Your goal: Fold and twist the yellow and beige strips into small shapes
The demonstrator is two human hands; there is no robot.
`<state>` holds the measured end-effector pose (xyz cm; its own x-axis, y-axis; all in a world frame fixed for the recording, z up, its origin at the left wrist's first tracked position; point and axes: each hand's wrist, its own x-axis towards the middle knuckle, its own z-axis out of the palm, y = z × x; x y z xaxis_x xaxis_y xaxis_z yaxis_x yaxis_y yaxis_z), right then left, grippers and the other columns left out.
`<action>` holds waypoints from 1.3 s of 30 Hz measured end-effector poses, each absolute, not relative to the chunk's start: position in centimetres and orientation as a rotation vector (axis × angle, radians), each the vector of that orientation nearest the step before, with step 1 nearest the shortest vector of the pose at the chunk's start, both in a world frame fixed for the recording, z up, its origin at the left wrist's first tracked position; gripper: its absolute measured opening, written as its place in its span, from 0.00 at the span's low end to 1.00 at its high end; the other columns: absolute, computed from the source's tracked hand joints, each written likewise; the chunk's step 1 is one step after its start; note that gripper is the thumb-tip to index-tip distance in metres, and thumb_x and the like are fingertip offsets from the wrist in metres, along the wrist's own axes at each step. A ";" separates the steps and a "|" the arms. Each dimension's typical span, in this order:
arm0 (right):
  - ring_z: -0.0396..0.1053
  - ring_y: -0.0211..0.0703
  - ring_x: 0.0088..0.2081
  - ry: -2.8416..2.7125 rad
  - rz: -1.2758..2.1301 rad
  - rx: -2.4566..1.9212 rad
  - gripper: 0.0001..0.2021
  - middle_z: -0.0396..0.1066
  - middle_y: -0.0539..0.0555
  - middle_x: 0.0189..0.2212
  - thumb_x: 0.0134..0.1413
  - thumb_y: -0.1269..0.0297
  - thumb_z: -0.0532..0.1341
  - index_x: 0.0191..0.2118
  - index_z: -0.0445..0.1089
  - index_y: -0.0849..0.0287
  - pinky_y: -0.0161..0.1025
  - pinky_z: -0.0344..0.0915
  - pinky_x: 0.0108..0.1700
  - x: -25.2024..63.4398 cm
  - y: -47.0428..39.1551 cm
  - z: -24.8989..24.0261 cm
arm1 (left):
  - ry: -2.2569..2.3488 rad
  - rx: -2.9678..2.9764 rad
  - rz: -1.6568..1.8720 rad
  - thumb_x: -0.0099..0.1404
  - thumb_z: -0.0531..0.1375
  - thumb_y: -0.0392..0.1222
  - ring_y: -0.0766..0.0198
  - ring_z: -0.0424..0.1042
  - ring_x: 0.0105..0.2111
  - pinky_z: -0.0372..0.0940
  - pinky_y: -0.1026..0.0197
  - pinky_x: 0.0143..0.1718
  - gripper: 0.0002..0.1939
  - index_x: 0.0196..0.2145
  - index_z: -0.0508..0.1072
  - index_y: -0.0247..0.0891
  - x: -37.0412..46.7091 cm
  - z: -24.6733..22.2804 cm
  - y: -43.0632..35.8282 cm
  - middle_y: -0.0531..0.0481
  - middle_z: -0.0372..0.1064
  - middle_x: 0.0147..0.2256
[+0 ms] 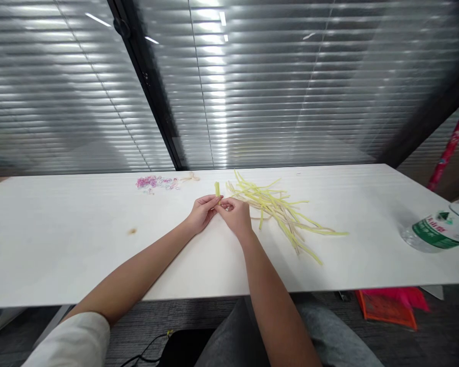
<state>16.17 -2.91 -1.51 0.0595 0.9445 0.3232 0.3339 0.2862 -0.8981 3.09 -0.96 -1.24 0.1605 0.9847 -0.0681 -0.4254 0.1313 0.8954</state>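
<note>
Between my two hands, over the middle of the table, a short bundle of yellow pipe cleaners (217,189) stands upright. My left hand (203,211) pinches it low from the left side. The fingertips of my right hand (234,213) close on its bottom end, touching the left fingers; what exactly they grip there is hidden. Just right of my right hand lies a loose heap of long yellow and beige pipe cleaners (277,204). Small pink, purple and pale elastic bands (156,182) lie scattered at the back left.
A beige twisted piece (190,177) lies beside the bands. A clear plastic bottle with a green and white label (441,229) is at the right end of the white table (80,255). Glass with blinds (271,86) rises behind it. An orange-red container (386,308) is below the front edge.
</note>
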 end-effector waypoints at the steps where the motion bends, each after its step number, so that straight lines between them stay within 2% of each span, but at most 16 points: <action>1: 0.66 0.37 0.25 -1.492 0.725 -1.243 0.08 0.75 0.48 0.26 0.45 0.58 0.64 0.32 0.75 0.54 0.35 0.63 0.33 16.1 -2.9 -1.5 | 0.834 0.848 1.223 0.49 0.71 0.40 0.62 0.75 0.31 0.67 0.60 0.41 0.14 0.32 0.78 0.30 3.1 -1.2 -0.9 0.45 0.76 0.28; 4: 0.65 0.37 0.24 -1.496 0.727 -1.227 0.10 0.75 0.48 0.26 0.46 0.60 0.63 0.37 0.74 0.54 0.35 0.63 0.32 16.1 -2.9 -1.6 | 0.845 0.793 1.262 0.48 0.71 0.40 0.64 0.74 0.30 0.67 0.60 0.39 0.13 0.31 0.78 0.31 3.0 -1.2 -0.7 0.48 0.74 0.27; 9: 0.62 0.35 0.22 -1.397 0.685 -1.205 0.14 0.73 0.47 0.25 0.51 0.56 0.61 0.43 0.72 0.55 0.35 0.62 0.31 16.3 -2.7 -1.5 | 0.838 0.802 1.272 0.48 0.71 0.39 0.65 0.73 0.34 0.66 0.57 0.44 0.10 0.28 0.78 0.33 2.7 -1.4 -0.5 0.49 0.74 0.32; 16: 0.59 0.34 0.21 -1.262 0.701 -1.151 0.19 0.67 0.47 0.21 0.51 0.48 0.60 0.39 0.74 0.58 0.33 0.59 0.28 16.2 -2.3 -1.9 | 0.706 1.155 1.068 0.57 0.66 0.44 0.62 0.71 0.34 0.62 0.56 0.46 0.10 0.30 0.78 0.32 2.8 -1.6 -0.9 0.47 0.72 0.29; 20: 0.57 0.33 0.19 -1.227 0.752 -1.097 0.17 0.59 0.44 0.15 0.50 0.47 0.61 0.29 0.72 0.59 0.33 0.57 0.25 16.1 -2.3 -1.8 | 0.693 1.319 1.007 0.59 0.64 0.44 0.61 0.70 0.37 0.60 0.57 0.47 0.10 0.28 0.77 0.33 2.6 -1.9 -0.9 0.47 0.72 0.31; 23: 0.58 0.33 0.18 -1.233 0.821 -1.065 0.17 0.60 0.44 0.14 0.52 0.49 0.60 0.24 0.68 0.58 0.32 0.57 0.25 16.2 -2.5 -1.5 | 0.718 1.441 0.966 0.60 0.62 0.45 0.60 0.69 0.38 0.59 0.57 0.47 0.11 0.28 0.76 0.33 2.4 -2.1 -0.8 0.47 0.72 0.31; 28: 0.61 0.34 0.19 -1.189 0.865 -1.060 0.16 0.64 0.45 0.15 0.52 0.51 0.59 0.22 0.63 0.58 0.32 0.58 0.25 16.4 -2.8 -0.9 | 0.761 1.530 0.916 0.61 0.61 0.49 0.61 0.69 0.35 0.61 0.59 0.44 0.14 0.28 0.76 0.33 2.7 -1.5 -1.0 0.48 0.71 0.30; 33: 0.59 0.34 0.17 -1.158 0.843 -1.067 0.17 0.60 0.44 0.14 0.54 0.52 0.57 0.21 0.62 0.57 0.32 0.58 0.24 16.6 -3.0 -0.4 | 0.826 1.614 0.836 0.63 0.57 0.53 0.63 0.68 0.34 0.61 0.61 0.42 0.19 0.29 0.75 0.33 3.0 -1.0 -1.4 0.48 0.72 0.30; 39: 0.57 0.34 0.19 -1.150 0.817 -1.109 0.17 0.59 0.44 0.14 0.54 0.51 0.57 0.22 0.62 0.57 0.33 0.58 0.25 16.6 -3.1 -0.3 | 0.833 1.683 0.762 0.64 0.57 0.52 0.63 0.70 0.36 0.62 0.62 0.42 0.18 0.32 0.75 0.33 2.6 -1.6 -1.0 0.48 0.73 0.32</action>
